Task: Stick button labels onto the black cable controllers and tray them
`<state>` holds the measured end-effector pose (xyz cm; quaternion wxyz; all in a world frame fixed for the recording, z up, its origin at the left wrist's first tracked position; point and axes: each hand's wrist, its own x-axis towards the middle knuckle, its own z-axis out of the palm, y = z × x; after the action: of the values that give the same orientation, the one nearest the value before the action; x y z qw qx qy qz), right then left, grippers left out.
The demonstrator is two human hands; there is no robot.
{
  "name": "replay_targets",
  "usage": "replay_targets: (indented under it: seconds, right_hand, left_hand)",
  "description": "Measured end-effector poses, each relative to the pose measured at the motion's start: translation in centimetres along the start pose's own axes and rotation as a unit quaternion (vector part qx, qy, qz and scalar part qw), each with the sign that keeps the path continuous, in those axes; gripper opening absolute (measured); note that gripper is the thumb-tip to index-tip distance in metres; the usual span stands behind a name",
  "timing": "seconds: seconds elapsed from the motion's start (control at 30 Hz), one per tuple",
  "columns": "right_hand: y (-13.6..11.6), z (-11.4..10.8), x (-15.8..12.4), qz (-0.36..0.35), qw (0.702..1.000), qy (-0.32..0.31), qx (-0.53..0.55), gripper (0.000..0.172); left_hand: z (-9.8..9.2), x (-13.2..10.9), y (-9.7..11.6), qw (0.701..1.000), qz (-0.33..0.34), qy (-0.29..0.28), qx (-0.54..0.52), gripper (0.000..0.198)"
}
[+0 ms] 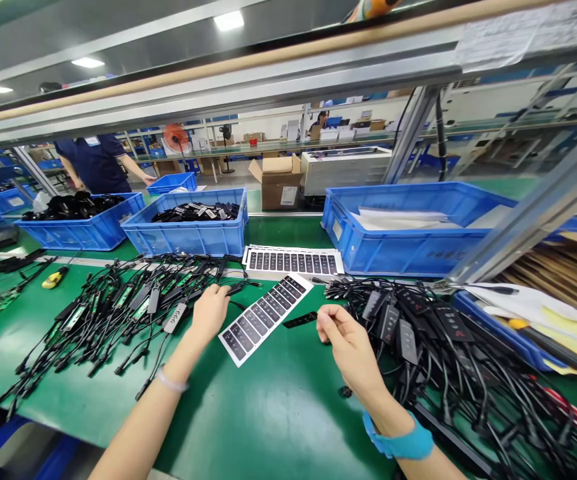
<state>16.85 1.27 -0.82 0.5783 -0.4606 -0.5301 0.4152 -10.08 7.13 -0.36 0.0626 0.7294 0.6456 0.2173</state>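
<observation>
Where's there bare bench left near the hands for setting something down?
Bare green mat lies below the label sheet, between the left hand and right hand. Both sides are crowded: tangled black cables left, black cables with control boxes right.

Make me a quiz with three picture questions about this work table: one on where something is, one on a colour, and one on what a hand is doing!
1. Where is the sheet of black labels nearest the hands?
A. Inside a blue crate
B. On the green mat between the hands
C. On the floor

2. What colour is the wrist band?
A. Red
B. Yellow
C. Blue

3. What is the left hand doing?
A. Touching black cables
B. Lifting a cardboard box
C. Holding a crate

Answers:
1. B, because the sheet lies flat on the mat, beside the right hand.
2. C, because the band on the right wrist looks bright blue.
3. A, because its fingertips rest on the cables.
</observation>
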Motion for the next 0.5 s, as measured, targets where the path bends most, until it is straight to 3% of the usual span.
replay_targets:
  seconds: [0.2,0.3,0.4,0.5]
  right_hand:
    - [0.1,-0.1,-0.4,0.008,1.0,0.021,0.011,0.031]
    - [0.2,-0.4,-0.6,0.017,0.999,0.043,0.022,0.03]
    - [0.1,-0.7,-0.6,0.034,0.995,0.068,0.063,0.029]
    - [-0.1,-0.9,-0.5,0.053,0.988,0.089,0.117,0.029]
  left_hand:
    - [1.2,4.7,-2.2,0.989,-0.099,0.0,-0.107,0.024]
    - [-0.1,6.4,-3.3,0.963,-0.151,0.032,-0.22,0.026]
    - [-3.2,7.9,-4.5,0.908,-0.199,0.105,-0.355,0.025]
    - [-7.0,8.6,-4.9,0.824,-0.216,0.199,-0.485,0.029]
